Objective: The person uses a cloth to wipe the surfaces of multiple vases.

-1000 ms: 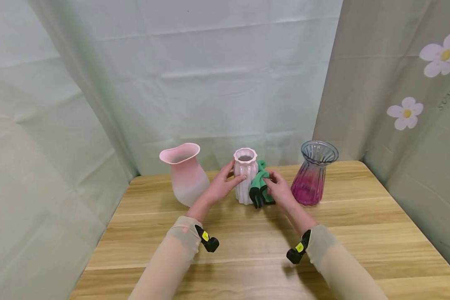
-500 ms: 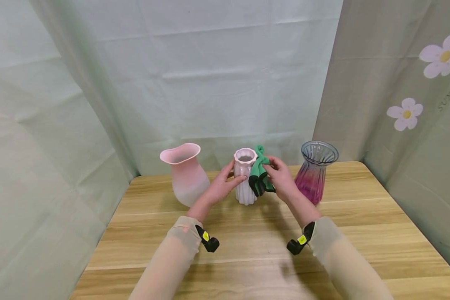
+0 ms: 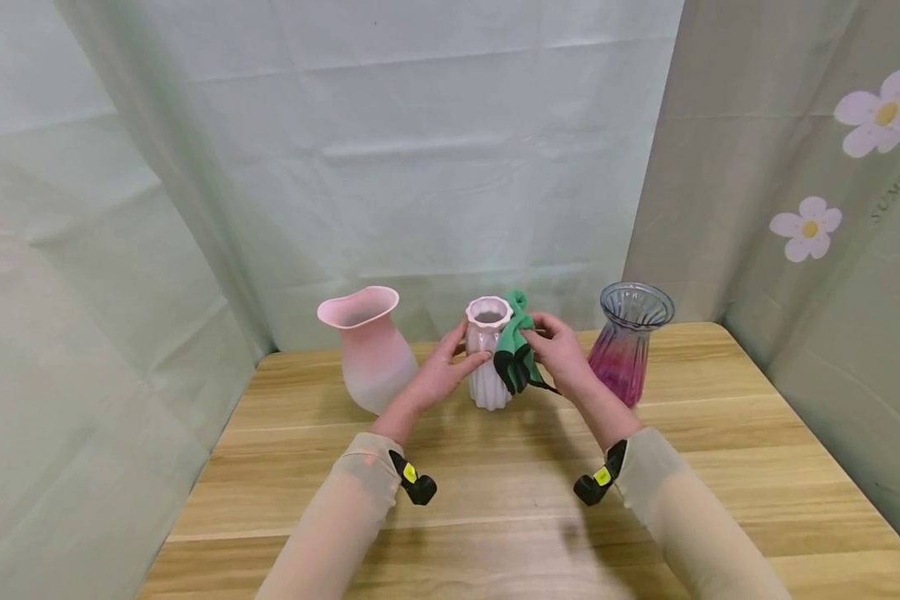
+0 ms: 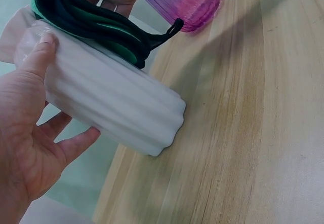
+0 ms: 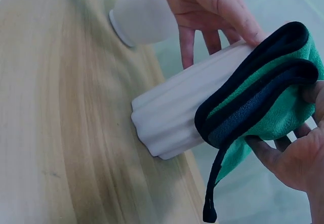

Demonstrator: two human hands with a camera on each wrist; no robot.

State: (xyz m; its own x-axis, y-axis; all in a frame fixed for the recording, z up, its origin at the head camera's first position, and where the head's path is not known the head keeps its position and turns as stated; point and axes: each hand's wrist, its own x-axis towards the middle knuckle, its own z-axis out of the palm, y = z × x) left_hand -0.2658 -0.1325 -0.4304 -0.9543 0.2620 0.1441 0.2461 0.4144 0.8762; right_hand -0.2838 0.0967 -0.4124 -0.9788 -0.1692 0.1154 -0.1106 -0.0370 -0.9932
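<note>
A white ribbed vase [image 3: 488,358] [image 4: 109,100] [image 5: 187,112] stands on the wooden table [image 3: 495,483] at mid back. My left hand [image 3: 442,371] [image 4: 30,127] holds its left side, thumb and fingers curled round the body. My right hand [image 3: 562,350] [image 5: 291,153] grips a folded green cloth with black edging [image 3: 515,354] [image 4: 91,24] [image 5: 258,97] and presses it against the vase's upper right side. A black loop of the cloth hangs down.
A pink wide-mouthed vase [image 3: 367,350] [image 5: 142,11] stands to the left of the white one. A purple ribbed glass vase [image 3: 628,342] [image 4: 185,1] stands to the right. Pale green curtains close in the back and both sides.
My right hand has lifted the cloth from the vase's lower side up to its neck. The left hand has kept its hold on the vase.
</note>
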